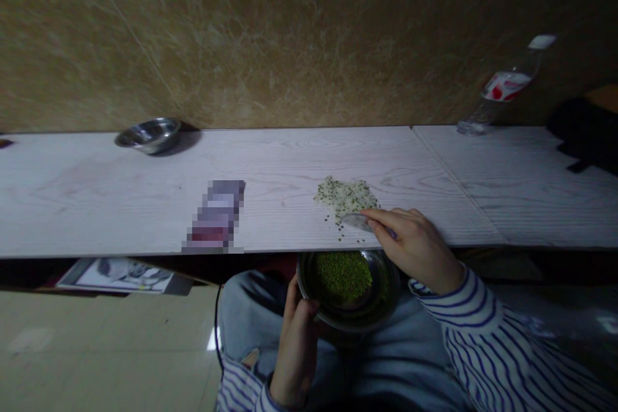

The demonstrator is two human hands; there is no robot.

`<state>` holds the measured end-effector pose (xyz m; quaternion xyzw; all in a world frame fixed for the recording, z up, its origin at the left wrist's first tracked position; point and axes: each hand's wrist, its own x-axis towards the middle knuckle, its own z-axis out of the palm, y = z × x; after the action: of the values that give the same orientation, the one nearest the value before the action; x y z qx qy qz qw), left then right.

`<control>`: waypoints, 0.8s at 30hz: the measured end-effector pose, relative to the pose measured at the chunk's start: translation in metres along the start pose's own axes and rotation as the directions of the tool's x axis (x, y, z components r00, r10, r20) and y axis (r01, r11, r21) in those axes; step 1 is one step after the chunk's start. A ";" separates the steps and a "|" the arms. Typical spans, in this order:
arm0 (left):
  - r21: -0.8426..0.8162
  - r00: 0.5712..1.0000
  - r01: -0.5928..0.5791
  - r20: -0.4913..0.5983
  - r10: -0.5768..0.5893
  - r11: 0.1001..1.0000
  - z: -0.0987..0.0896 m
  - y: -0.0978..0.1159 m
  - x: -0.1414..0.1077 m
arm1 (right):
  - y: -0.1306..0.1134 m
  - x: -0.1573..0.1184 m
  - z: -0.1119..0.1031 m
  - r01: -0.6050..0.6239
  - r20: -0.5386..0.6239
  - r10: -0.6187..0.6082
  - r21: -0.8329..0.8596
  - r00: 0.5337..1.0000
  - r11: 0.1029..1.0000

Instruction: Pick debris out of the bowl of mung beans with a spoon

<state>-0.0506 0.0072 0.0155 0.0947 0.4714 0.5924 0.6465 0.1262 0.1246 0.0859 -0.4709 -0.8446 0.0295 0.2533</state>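
Note:
A metal bowl (386, 283) with many small green beans (344, 275) in it sits just below the table's front edge, over my lap. My left hand (300, 328) grips its left rim. On the table lies a loose pile of white grains mixed with green beans (348, 196), with a few beans scattered toward the edge. My right hand (410, 241) is closed around a spoon (357, 221), whose pale bowl end touches the near side of the pile. Part of the spoon's handle is hidden by my fingers.
A second metal bowl (149, 136) stands at the back left by the wall. A pixelated flat object (217, 215) lies left of the pile. A clear plastic bottle (502, 90) and a dark item (586, 129) are at the right. Papers (125, 275) show on a shelf under the table.

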 end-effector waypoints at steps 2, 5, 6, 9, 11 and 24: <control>0.003 1.000 0.008 0.002 -0.008 1.000 0.000 0.001 0.000 | 0.000 0.000 0.000 0.003 0.006 -0.003 0.005 1.000 1.000; -0.002 1.000 0.012 0.001 -0.012 1.000 0.000 0.002 0.000 | -0.001 0.000 -0.002 0.026 0.032 -0.027 0.029 0.999 0.999; -0.005 1.000 0.012 0.003 -0.012 1.000 0.000 0.002 0.000 | -0.001 -0.001 -0.003 0.033 0.042 -0.035 0.041 0.999 0.999; -0.010 1.000 0.007 0.006 -0.007 1.000 0.000 0.001 0.000 | -0.002 0.000 -0.007 0.033 0.052 -0.036 0.057 0.998 0.998; -0.009 1.000 0.007 0.003 -0.007 1.000 0.000 0.000 0.000 | -0.002 0.000 -0.009 0.026 0.049 -0.029 0.051 0.998 0.998; -0.002 1.000 0.004 0.007 -0.004 1.000 -0.001 -0.005 0.000 | 0.007 -0.016 -0.011 -0.001 0.024 0.001 0.026 1.000 1.000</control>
<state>-0.0479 0.0058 0.0118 0.0952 0.4688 0.5910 0.6495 0.1437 0.1138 0.0870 -0.4676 -0.8469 0.0463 0.2491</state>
